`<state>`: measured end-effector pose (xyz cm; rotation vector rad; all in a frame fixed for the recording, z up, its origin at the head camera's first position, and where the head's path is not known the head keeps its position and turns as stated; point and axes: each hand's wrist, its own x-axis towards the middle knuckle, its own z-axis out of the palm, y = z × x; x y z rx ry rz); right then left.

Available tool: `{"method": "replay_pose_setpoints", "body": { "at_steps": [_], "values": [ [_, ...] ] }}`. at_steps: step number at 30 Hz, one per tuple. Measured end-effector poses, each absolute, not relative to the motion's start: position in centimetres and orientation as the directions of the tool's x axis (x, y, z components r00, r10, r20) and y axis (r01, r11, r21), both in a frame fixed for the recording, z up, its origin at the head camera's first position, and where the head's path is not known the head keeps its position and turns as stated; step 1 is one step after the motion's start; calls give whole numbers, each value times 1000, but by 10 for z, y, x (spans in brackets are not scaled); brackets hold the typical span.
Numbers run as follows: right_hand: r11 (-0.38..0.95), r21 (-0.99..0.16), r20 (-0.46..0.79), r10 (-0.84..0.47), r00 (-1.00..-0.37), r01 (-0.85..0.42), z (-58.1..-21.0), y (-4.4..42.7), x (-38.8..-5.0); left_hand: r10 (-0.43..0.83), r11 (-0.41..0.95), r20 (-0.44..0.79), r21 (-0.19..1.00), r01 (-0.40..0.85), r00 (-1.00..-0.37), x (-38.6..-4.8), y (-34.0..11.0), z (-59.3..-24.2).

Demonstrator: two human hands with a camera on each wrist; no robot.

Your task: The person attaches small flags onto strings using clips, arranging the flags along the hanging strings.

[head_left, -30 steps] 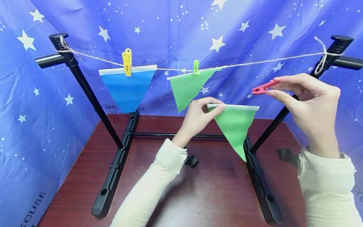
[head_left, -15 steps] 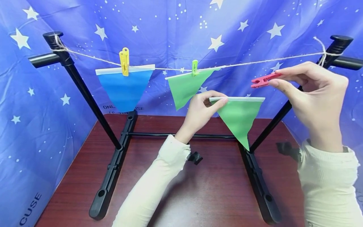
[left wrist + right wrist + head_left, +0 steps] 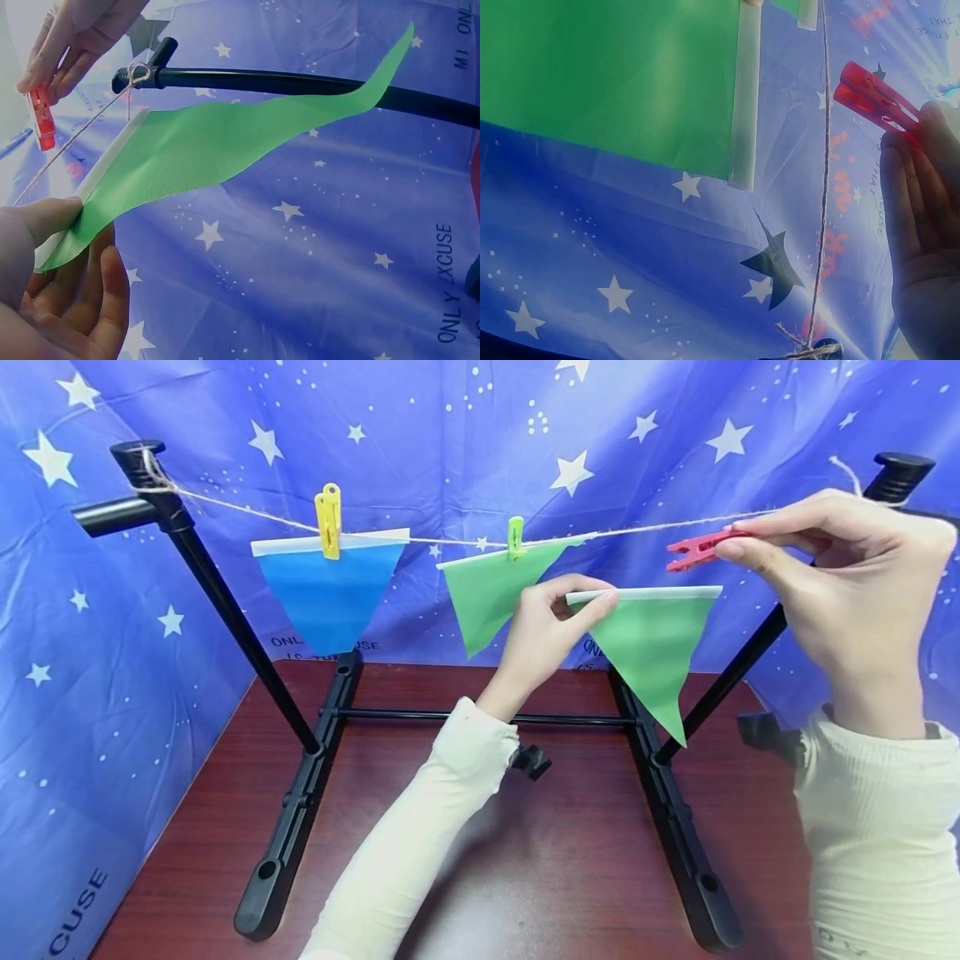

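My left hand (image 3: 543, 631) pinches the white-edged top left corner of a loose green pennant (image 3: 656, 639) between thumb and fingers. The pennant hangs just below the string (image 3: 645, 529), apart from it in the head view. A red clothespin (image 3: 699, 552) is pinched by its rear end in my right hand (image 3: 862, 602), close to the string, its two front tips parted. In the right wrist view the red clothespin (image 3: 874, 101) sits beside the string (image 3: 826, 165), not on it. Another green pennant (image 3: 483, 597) hangs from the string under a light green clothespin (image 3: 515, 537).
A blue pennant (image 3: 330, 597) hangs at left under a yellow clothespin (image 3: 328, 522). Two black posts, left (image 3: 232, 627) and right (image 3: 723, 706), hold the string's tied ends. Their stand is on a dark red table (image 3: 600, 860) before a blue starry cloth (image 3: 450, 443).
My left hand has raised the loose green pennant up and to the right, nearer the string. My right hand has risen and shifted right, and the red clothespin has come up with it.
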<state>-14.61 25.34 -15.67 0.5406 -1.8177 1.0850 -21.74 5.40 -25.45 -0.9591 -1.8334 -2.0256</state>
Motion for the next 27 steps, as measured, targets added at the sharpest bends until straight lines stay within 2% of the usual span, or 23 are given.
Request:
{"method": "replay_pose_setpoints", "body": {
  "at_steps": [4,12,16,21,27],
  "values": [
    [587,-416,880,68,-469,-695,-151,253,-148,227,-172,617,787,593,-754,-220,59,-252],
    [637,-361,894,26,-448,-682,-146,253,-153,220,-120,638,768,629,-738,-222,65,-248],
    [652,-352,891,12,-454,-672,-143,254,-157,227,-49,607,788,614,-761,-221,66,-241],
    [643,-353,895,21,-446,-679,-140,253,-159,223,18,580,801,598,-783,-220,68,-235],
    [613,-392,888,59,-455,-686,-136,252,-155,205,21,585,799,601,-785,-222,68,-232]
  ]
}}
